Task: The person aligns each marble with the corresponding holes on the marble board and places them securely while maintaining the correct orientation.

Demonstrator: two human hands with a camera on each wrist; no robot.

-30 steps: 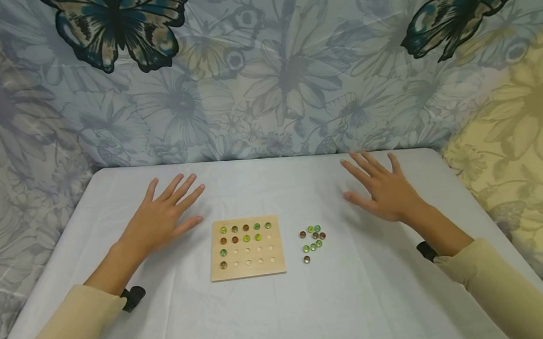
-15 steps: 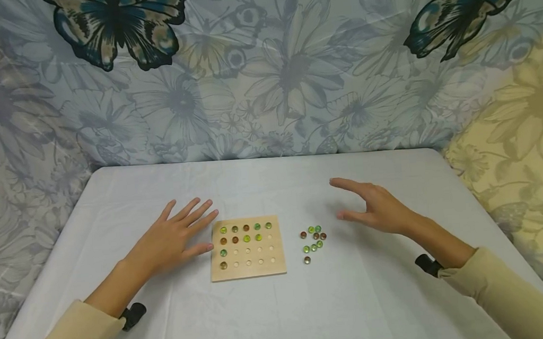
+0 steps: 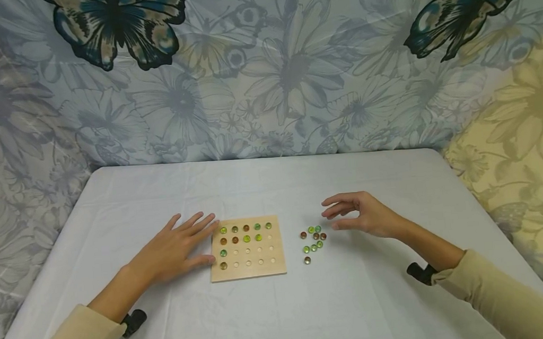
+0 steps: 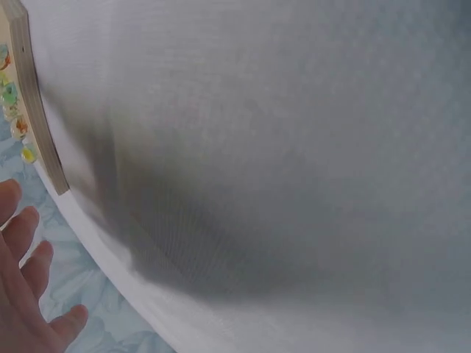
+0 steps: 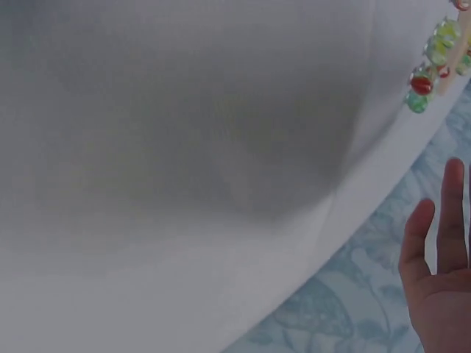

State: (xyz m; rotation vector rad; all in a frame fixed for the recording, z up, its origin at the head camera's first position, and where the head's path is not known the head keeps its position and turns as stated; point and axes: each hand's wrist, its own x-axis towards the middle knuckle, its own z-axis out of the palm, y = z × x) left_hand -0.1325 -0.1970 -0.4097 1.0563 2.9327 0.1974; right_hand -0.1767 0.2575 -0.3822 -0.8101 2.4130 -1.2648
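Note:
A flat wooden board with rows of round hollows lies on the table. Glass marbles fill its two far rows except one hollow; the two near rows each hold one marble, at the left end. My left hand is at the board's left edge, fingers spread, thumb tip over the edge. To the board's right lie several loose green and brown marbles. Just beyond and right of them my right hand hovers with bent fingers, thumb apart, holding nothing. The right wrist view shows its fingers below the marbles.
A white cloth covers the table. Behind it hangs a flowered blue-grey drape with large butterflies, and a yellow flowered part is at the right. Black wrist cameras sit by the beige sleeves.
My left hand has come nearer and right, from beside the board to its left edge. My right hand has moved left and down toward the loose marbles, its spread fingers now bent.

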